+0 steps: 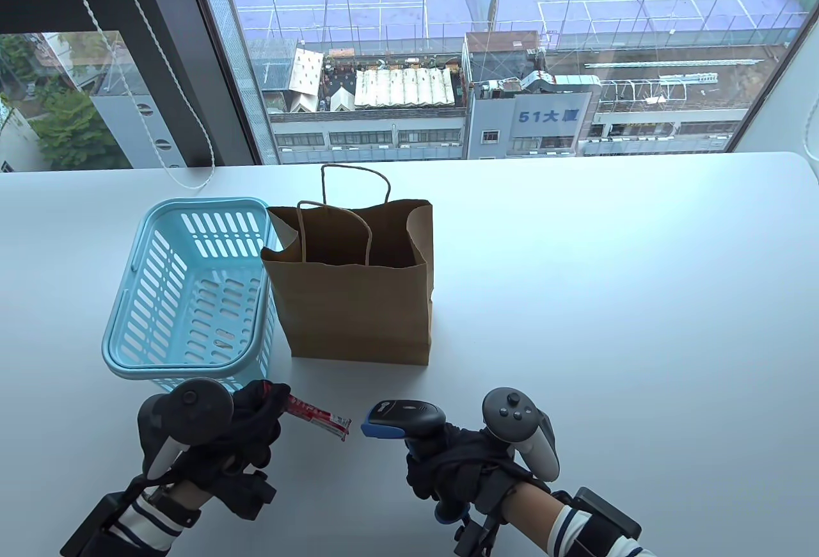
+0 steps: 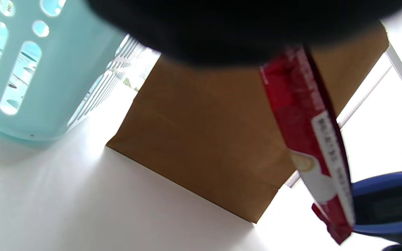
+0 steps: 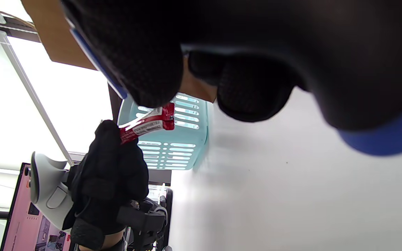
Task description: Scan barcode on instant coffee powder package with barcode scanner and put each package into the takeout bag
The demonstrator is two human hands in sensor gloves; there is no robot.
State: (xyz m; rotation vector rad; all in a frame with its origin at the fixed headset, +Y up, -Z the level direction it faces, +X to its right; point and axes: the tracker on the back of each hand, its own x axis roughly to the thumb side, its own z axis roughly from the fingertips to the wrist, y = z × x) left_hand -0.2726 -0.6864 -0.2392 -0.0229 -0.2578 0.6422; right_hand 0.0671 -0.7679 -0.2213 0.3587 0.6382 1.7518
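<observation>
My left hand [image 1: 259, 419] pinches one end of a red instant coffee stick package [image 1: 318, 420] and holds it out to the right, above the table. In the left wrist view the coffee package [image 2: 309, 139] hangs down from the glove, close to the scanner's blue nose [image 2: 389, 202]. My right hand [image 1: 448, 461] grips the handle of the black and blue barcode scanner [image 1: 406, 419], whose head points left at the package's tip. The brown paper takeout bag [image 1: 358, 288] stands upright and open just behind both hands. From the right wrist the coffee package [image 3: 147, 125] shows in the left glove.
A light blue plastic basket [image 1: 192, 288] stands to the left of the bag, touching it, right behind my left hand. The white table [image 1: 608, 301] stretches to the right. A window runs along the table's far edge.
</observation>
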